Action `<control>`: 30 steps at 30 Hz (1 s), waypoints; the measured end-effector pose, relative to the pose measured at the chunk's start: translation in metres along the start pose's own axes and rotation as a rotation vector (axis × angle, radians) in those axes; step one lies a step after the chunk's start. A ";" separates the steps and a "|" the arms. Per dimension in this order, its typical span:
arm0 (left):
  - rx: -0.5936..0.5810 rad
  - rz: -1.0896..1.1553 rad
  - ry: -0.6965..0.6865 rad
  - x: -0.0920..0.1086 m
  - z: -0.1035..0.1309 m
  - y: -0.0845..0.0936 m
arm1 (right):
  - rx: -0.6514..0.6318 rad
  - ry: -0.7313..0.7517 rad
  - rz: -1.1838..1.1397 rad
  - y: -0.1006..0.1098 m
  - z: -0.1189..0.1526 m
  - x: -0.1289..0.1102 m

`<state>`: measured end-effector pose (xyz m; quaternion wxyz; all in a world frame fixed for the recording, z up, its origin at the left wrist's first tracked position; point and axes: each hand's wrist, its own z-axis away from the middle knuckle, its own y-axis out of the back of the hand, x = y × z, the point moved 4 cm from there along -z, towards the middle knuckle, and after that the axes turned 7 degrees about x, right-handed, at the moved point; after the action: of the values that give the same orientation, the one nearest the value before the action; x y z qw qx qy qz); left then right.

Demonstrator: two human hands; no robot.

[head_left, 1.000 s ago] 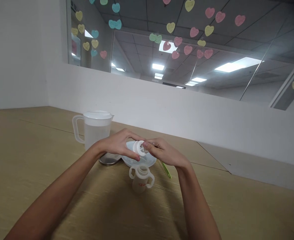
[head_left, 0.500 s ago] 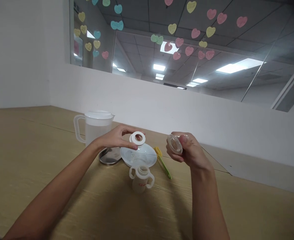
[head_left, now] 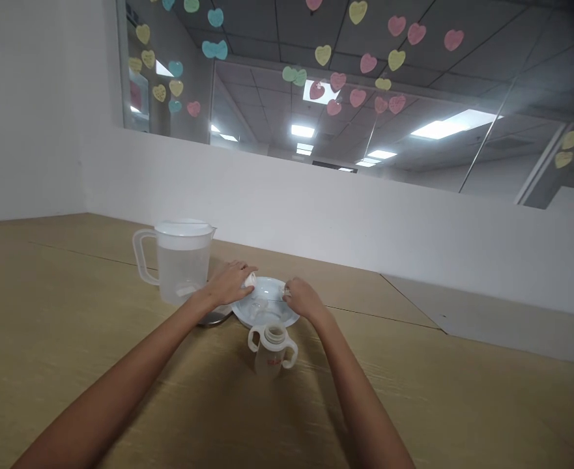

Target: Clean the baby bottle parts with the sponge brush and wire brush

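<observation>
Left hand [head_left: 230, 284]: fingers closed around a white ring [head_left: 250, 281], over the left side of the pale bowl [head_left: 267, 285]. Right hand [head_left: 305, 299]: fingertips pinching a clear piece [head_left: 285, 291] at the bowl's right side, mostly hidden by the fingers; can't tell if it touches the bowl. Another see-through part [head_left: 258, 307] lies inside the bowl, outline faint.

Two-handled bottle [head_left: 269, 357] stands upright on the surface [head_left: 208, 397] just in front of the bowl, between the forearms, mouth uncovered, neither hand on it. Lidded pitcher [head_left: 183, 267] is to the left, behind the left forearm; metal dish [head_left: 215, 318] sits partly under that arm, beside the bowl.

Step in hand, my read: bottle is apart, loose parts being placed at the bowl, one per hand. Neither part looks let go. Next move calls for lowering both parts until the bowl supports them, then loosening the fingers, left and right separately if needed, and lifting away without knocking the bottle's handles or tipping the rim.
</observation>
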<state>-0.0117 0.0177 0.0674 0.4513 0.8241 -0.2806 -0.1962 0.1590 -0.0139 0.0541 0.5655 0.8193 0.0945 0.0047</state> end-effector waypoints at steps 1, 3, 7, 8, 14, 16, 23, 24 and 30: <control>-0.015 -0.027 -0.004 -0.001 0.000 -0.006 | -0.015 0.000 0.021 -0.007 -0.001 0.001; -0.052 -0.055 -0.009 -0.002 0.001 -0.016 | -0.043 0.002 0.061 -0.018 -0.002 0.002; -0.105 -0.061 -0.015 -0.004 0.004 -0.031 | -0.096 0.006 0.127 -0.032 -0.004 0.003; -0.116 -0.063 -0.015 -0.004 0.005 -0.034 | -0.106 0.008 0.137 -0.034 -0.004 0.003; -0.124 -0.080 -0.032 -0.002 0.006 -0.044 | -0.108 0.027 0.163 -0.036 -0.004 -0.001; -0.111 -0.092 -0.023 0.000 0.005 -0.043 | -0.104 0.028 0.168 -0.035 -0.004 -0.002; -0.142 -0.098 0.012 0.001 0.005 -0.042 | -0.128 0.037 0.155 -0.038 -0.004 -0.004; -0.150 -0.099 0.021 0.000 0.005 -0.042 | -0.132 0.036 0.152 -0.039 -0.004 -0.004; -0.212 -0.098 0.065 -0.003 0.005 -0.044 | -0.149 0.019 0.129 -0.048 -0.006 -0.002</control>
<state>-0.0049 0.0358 0.0271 0.5346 0.7904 -0.2028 -0.2200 0.1489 0.0072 0.0122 0.6226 0.7792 0.0460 0.0558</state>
